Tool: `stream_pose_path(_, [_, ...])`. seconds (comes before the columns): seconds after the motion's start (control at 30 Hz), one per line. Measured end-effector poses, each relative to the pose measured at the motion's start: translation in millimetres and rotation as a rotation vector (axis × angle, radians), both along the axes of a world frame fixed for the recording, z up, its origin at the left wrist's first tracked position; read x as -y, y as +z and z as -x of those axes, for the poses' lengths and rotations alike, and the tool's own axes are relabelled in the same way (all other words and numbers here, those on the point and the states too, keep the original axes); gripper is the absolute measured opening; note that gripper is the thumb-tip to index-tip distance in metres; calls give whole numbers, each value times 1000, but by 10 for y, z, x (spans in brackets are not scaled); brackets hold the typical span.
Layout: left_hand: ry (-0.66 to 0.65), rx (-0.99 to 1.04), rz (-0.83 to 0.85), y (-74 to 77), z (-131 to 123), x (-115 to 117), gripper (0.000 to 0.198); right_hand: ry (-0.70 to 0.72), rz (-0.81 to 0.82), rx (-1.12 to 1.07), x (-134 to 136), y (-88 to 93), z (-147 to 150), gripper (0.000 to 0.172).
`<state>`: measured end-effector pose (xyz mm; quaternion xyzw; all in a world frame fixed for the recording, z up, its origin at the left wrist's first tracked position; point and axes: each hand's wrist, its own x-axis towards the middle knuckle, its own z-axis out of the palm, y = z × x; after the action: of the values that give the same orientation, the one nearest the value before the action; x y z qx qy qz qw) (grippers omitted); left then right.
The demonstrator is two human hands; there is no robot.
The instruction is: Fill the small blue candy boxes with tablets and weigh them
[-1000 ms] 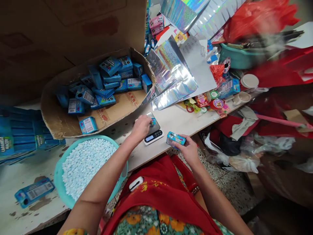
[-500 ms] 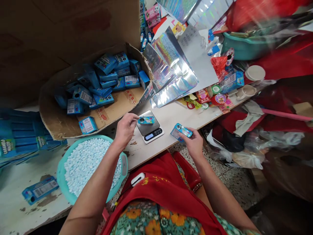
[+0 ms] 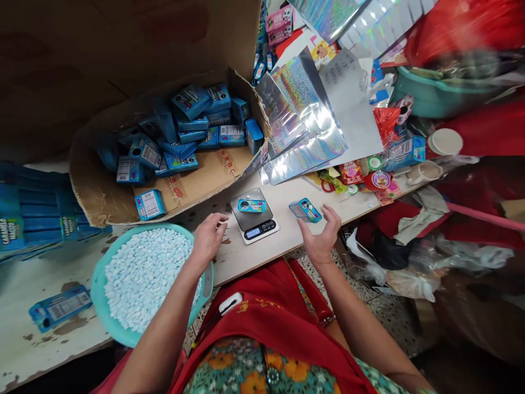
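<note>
A blue candy box lies on the metal plate of a small digital kitchen scale; a small white piece sits beside the box. Just left of the scale is my left hand, apart from it, fingers curled together; whatever they may hold is hidden. To the right of the scale, a second blue box rests on the tabletop. My right hand is close behind that box, thumb and fingers spread. Below my left hand stands a turquoise basin full of pale blue-white candies.
An open cardboard carton with several blue boxes stands behind the scale. Shiny holographic sheets lie at the back. Another blue box lies at left. Wrappers and a cup line the right edge.
My left hand has drawn back from the box on the scale. My right hand has let go of the other box, which now rests on the table. The view has shifted slightly.
</note>
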<state>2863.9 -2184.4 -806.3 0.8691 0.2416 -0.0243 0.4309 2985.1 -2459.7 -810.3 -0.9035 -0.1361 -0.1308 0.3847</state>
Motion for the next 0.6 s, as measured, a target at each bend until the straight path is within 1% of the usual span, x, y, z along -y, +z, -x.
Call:
stream_pose_path(0.07, [-38, -27, -54, -62, -126, 38, 20, 167, -38, -68, -223, 43, 20, 61])
stream_pose_path(0.17, [-70, -56, -124, -149, -258, 41, 25, 347, -115, -241, -655, -58, -75, 74])
stream_pose_path(0.2, [-75, -63, -135, -176, -289, 32, 26, 396, -122, -292, -783, -101, -119, 73])
stream_pose_path(0.27, [-74, -71, -139, -229, -346, 10, 27, 501, -111, -369, -946, -143, -181, 56])
stream_pose_path(0.33, [-61, -89, -137, -282, -421, 3, 27, 595, -105, -411, -952, -99, -181, 38])
stream_pose_path(0.37, [-62, -97, -140, -310, -474, 11, 28, 618, -111, -428, -900, -52, -158, 34])
stream_pose_path(0.4, [-74, -100, -148, -340, -539, 29, 28, 620, -121, -441, -823, 3, -126, 35])
stream_pose_path(0.5, [-193, -75, -232, -421, -807, 145, 34, 525, -157, -463, -558, 137, -38, 37])
stream_pose_path(0.6, [-347, -96, -353, -448, -1073, 296, 34, 407, -178, -453, -417, 132, -43, 36])
